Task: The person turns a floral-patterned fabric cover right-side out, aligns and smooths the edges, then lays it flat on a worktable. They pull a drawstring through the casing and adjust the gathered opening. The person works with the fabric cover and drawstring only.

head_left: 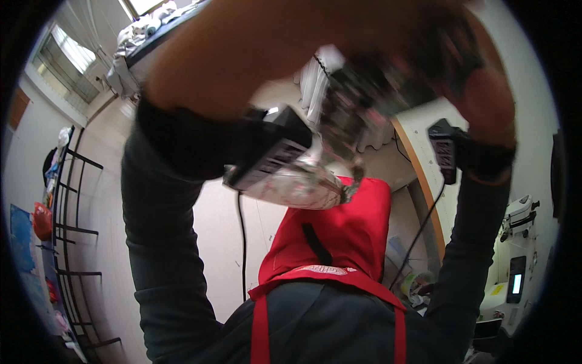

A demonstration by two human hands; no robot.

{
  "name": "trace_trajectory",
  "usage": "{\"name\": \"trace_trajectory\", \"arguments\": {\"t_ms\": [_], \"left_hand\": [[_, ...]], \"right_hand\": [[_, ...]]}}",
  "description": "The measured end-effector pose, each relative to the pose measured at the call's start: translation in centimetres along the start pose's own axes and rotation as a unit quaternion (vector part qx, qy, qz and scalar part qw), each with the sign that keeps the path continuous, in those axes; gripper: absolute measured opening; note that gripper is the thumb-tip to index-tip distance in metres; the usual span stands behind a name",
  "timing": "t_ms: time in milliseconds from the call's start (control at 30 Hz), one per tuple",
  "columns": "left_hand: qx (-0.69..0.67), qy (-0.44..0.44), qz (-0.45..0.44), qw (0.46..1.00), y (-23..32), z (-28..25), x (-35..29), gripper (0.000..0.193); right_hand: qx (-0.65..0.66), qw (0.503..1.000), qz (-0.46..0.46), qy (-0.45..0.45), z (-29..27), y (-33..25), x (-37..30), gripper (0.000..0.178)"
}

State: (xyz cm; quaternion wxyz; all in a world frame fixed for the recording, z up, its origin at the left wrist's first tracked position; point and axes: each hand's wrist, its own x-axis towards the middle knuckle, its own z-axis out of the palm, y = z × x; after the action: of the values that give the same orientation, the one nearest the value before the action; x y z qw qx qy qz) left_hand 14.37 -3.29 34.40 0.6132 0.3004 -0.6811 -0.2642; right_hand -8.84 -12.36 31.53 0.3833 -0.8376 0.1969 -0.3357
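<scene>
Both of my hands are raised close in front of me and smeared by motion. A piece of dark patterned cloth [388, 79] with pinkish and green marks hangs from them, its paler part [303, 185] drooping over my red apron [339, 236]. My left hand [327, 42] reaches across the top and is closed at the cloth's upper edge, its fingers mostly blurred. At the cloth's right end my right hand [488, 103] is closed on it. What kind of cloth item this is does not show clearly.
Black box-shaped devices with cables sit on my left wrist [276, 148] and right wrist [444, 151]. A wood-edged table [418, 164] is at the right, near a white machine [509, 285]. A black metal rack [76, 227] stands left; a bin [418, 282] lies low right.
</scene>
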Motion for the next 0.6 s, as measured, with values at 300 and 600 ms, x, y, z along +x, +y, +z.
{"name": "trace_trajectory", "arguments": {"t_ms": [300,600], "left_hand": [[0.292,-0.207,-0.050,0.933,-12.6,-0.8,-15.2,0.042],[0.258,-0.272,-0.038,0.926,-21.9,0.9,-24.7,0.020]], "right_hand": [[-0.252,0.965,-0.019,-0.064,1.2,-3.3,-15.1,0.083],[0.113,0.987,0.112,0.004,0.3,-1.5,-26.5,0.062]]}}
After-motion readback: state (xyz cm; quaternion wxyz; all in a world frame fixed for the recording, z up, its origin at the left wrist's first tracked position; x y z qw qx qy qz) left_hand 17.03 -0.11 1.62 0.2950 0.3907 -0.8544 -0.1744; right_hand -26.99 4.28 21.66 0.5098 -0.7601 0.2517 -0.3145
